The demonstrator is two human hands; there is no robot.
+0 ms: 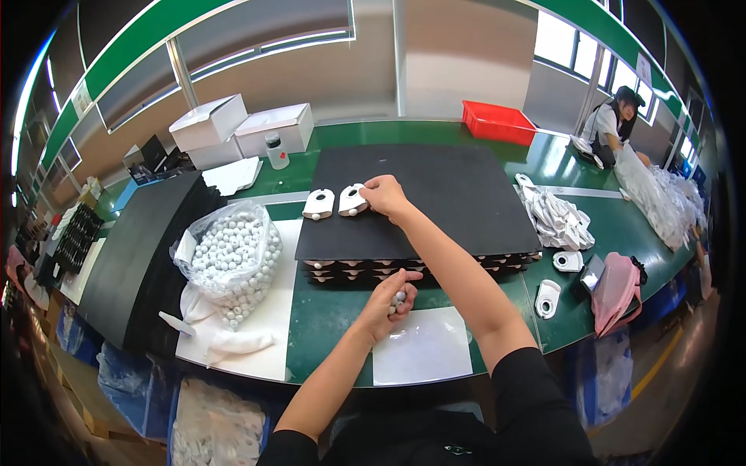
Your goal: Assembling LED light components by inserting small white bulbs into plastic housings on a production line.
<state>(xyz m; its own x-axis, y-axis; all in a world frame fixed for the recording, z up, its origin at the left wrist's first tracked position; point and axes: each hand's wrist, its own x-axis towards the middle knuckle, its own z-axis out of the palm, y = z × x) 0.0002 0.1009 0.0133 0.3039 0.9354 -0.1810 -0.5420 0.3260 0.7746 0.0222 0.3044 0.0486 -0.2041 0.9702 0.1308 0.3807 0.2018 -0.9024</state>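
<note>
My right hand (385, 197) reaches over the top black sheet (423, 233), its fingers closed at the edge of a white plastic piece with a round hole (352, 203). Just left of it lies a matching white holed piece (318, 204) with a small ball at its lower edge. My left hand (394, 301) is held in front of the stack, palm up and fingers curled round several small white balls (397, 300). Left of the stack, a clear plastic bag (273, 252) is full of similar balls.
Right of the stack lies a heap of white pieces (556, 217), with a pink mesh pouch (619, 291) nearer. A red bin (497, 124), white boxes (272, 128) and a bottle (277, 153) stand behind. Black sheets (148, 256) are piled left. Another person (610, 128) sits far right.
</note>
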